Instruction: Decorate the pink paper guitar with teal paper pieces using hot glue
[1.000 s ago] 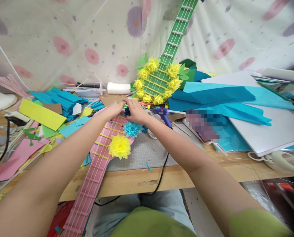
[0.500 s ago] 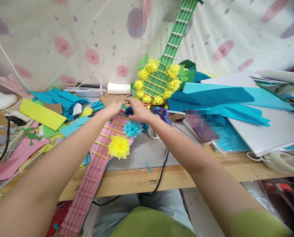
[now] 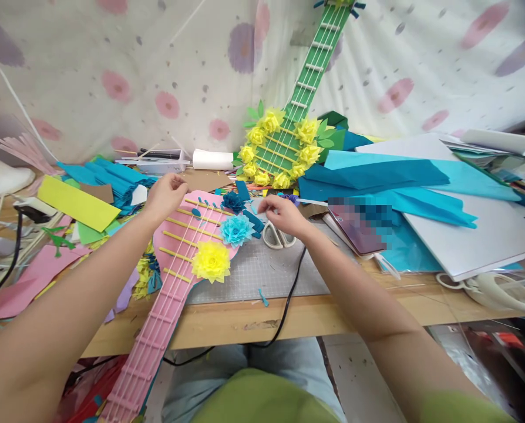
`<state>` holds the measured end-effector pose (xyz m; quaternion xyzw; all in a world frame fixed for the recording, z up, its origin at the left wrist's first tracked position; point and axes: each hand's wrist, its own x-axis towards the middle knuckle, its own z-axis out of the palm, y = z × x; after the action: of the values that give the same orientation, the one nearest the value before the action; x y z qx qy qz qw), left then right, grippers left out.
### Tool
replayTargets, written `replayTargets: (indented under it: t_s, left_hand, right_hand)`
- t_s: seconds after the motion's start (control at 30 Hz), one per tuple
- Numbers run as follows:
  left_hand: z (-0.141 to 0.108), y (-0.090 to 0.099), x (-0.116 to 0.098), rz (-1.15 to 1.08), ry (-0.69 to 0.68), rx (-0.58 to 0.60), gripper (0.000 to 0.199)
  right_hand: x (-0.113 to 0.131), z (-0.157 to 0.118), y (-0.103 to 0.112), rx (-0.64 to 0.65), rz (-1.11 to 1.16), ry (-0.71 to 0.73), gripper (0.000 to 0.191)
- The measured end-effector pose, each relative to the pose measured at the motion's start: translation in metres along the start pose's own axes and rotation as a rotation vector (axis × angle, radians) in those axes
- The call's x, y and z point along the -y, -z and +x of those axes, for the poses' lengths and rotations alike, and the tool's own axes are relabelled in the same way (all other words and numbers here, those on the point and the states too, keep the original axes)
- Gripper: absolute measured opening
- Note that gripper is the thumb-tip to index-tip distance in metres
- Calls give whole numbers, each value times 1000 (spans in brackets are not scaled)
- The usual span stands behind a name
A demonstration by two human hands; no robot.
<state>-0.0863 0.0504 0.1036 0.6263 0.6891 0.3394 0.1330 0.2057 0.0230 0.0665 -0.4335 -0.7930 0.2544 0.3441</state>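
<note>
A pink paper guitar [image 3: 157, 320] with white strings and yellow strips lies slanted over the table's front edge. On its body sit a yellow flower [image 3: 211, 262], a light blue flower [image 3: 236, 230] and a dark blue flower [image 3: 233, 202]. My left hand [image 3: 171, 191] hovers at the body's upper left rim, fingers curled together; anything in them is too small to make out. To the right of the flowers is my right hand [image 3: 278, 212], its fingers bent in above the scissors [image 3: 278, 236]; whether it holds something is unclear.
A green guitar [image 3: 309, 88] with yellow flowers leans on the curtain at the back. Blue paper [image 3: 377, 174], white boards [image 3: 478, 235] and a phone [image 3: 354, 226] lie right. Paper scraps [image 3: 77, 202] cover the left. A black cable [image 3: 291, 299] hangs over the front edge.
My hands have moved apart from the top of the pink guitar, the left one leftward and the right one rightward. The guitar's upper body and the scissors now show more fully.
</note>
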Motion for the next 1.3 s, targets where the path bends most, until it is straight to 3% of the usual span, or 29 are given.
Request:
replayTargets:
  t_s: [0.13,0.23,0.3,0.5,0.67,0.87,1.0,1.13,1.3]
  left_hand:
    - [-15,8,5,191,-27,83,15]
    - [-21,5,8,269,-8,195,20]
    - [-21,-1,11,283,8,244,25]
    - [-23,-12,13,210,91,209,20]
    - [-25,-13,14,-21,74,139,15]
    - [-24,-21,11,-192,6,37,13]
    - [-28,-30,-1,-335,25,79,14]
    - [-39,-36,-20,-385,10,141,13]
    - [-50,-35,-40,-401,47,168,16]
  right_hand:
    - [-16,-28,22,180,43,-175,14]
    - [-28,-43,40,335,61,-286,9]
    - [-33,-49,49,366,39,-347,9]
    - [-42,-57,62,255,-195,-466,11]
    - [-48,-61,61,126,-327,-432,8]
    - [-54,-51,40,-100,-322,-366,33]
    - [-56,-34,23,-202,-299,-505,38]
    - [-60,-20,11,-185,-222,-659,41]
    - [-65,-15,3,-202,-235,-670,35]
